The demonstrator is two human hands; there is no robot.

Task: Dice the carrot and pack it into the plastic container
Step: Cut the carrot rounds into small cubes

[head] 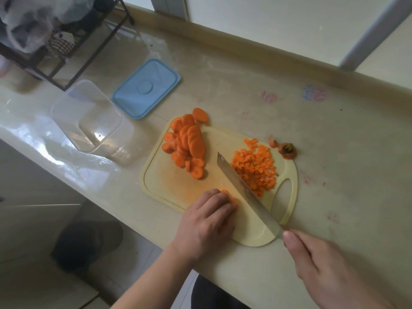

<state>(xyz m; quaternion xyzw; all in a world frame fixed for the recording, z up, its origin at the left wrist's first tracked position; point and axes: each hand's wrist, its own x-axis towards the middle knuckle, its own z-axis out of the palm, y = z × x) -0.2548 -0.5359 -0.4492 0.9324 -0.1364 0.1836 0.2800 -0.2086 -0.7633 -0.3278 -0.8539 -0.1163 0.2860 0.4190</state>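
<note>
A pale yellow cutting board (169, 181) lies on the counter. A heap of round carrot slices (186, 141) sits at its far left, and a pile of small carrot dice (256, 168) at its right. My left hand (207, 221) presses down on a few carrot slices (229, 196) at the board's near edge. My right hand (330, 270) grips the handle of a broad knife (243, 188), whose blade slants across the board between the held slices and the dice. A clear plastic container (89, 117) stands empty left of the board.
The container's blue lid (147, 88) lies flat behind the board. A carrot top and peel scraps (287, 150) rest just off the board's right corner. A black wire rack (66, 41) holding bags stands at the far left. The counter edge runs close to my body.
</note>
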